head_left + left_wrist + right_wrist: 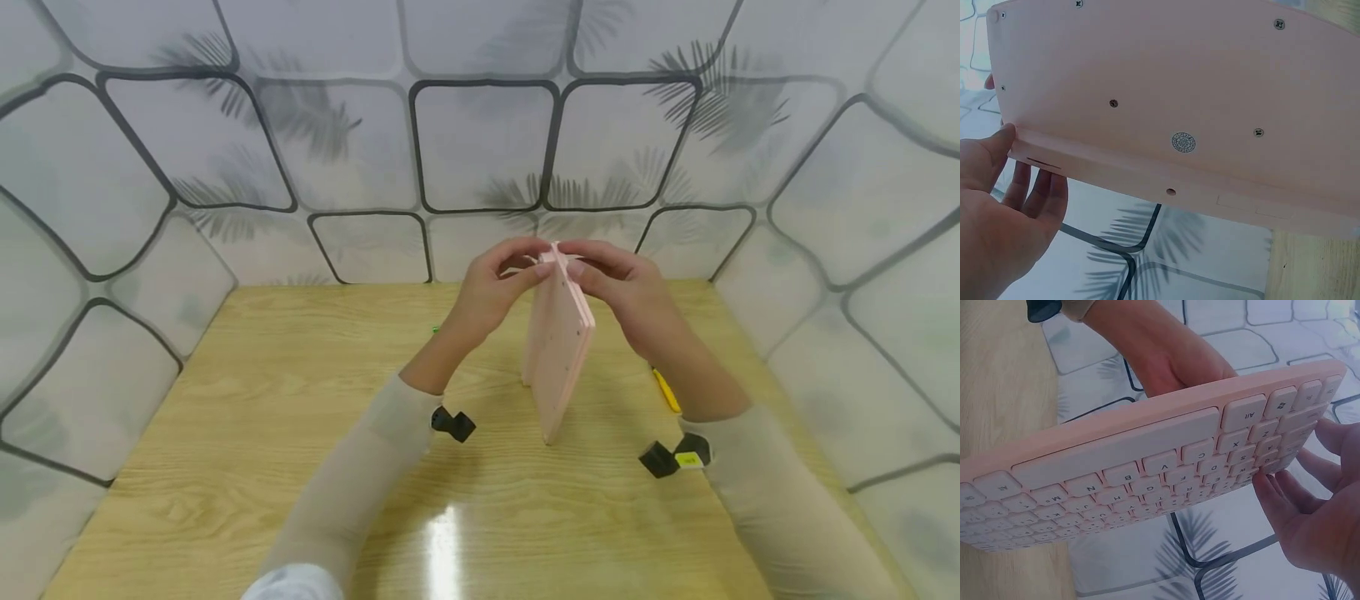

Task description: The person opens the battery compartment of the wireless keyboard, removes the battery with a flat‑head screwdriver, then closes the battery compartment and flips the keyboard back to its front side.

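A pink keyboard (562, 350) stands on its side above the wooden table, its thin edge toward me. My left hand (491, 287) grips its upper far end from the left, thumb on the back and fingers under the thick ridge. From the right, my right hand (626, 292) holds the same end. In the left wrist view the keyboard's underside (1147, 75) shows several screws, a round sticker (1184, 142) and a small hole in the ridge. The right wrist view shows the lettered white keys (1160, 462), with my right fingertips (1266, 481) at the end of the key rows.
A yellow-handled tool (666, 390) lies on the wooden table (300, 400), partly hidden by my right wrist. A tiny green item (436, 330) peeks out beside my left wrist. Patterned fabric walls (480, 142) enclose the table at the back and both sides.
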{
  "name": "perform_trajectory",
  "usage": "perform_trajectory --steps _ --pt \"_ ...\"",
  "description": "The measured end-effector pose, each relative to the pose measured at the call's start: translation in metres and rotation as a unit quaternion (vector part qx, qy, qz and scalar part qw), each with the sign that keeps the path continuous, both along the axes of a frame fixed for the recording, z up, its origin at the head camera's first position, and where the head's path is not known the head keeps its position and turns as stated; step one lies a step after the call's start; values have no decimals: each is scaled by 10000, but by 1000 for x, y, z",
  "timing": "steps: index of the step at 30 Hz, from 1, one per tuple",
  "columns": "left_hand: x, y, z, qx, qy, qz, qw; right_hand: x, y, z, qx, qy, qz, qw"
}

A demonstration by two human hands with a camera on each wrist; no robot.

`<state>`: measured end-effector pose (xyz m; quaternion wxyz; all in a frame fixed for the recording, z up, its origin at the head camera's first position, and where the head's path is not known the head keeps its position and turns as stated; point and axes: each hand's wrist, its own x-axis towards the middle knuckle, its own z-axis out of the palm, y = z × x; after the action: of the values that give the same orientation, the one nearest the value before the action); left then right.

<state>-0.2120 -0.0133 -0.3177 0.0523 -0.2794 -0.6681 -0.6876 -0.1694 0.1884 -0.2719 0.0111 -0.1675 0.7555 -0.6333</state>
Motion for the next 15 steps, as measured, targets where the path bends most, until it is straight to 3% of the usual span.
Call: perform_trajectory --steps 15 --pt "14 -27 9 -576 -340 -42 9978 -3 -18 -18 -798 203 381 9959"
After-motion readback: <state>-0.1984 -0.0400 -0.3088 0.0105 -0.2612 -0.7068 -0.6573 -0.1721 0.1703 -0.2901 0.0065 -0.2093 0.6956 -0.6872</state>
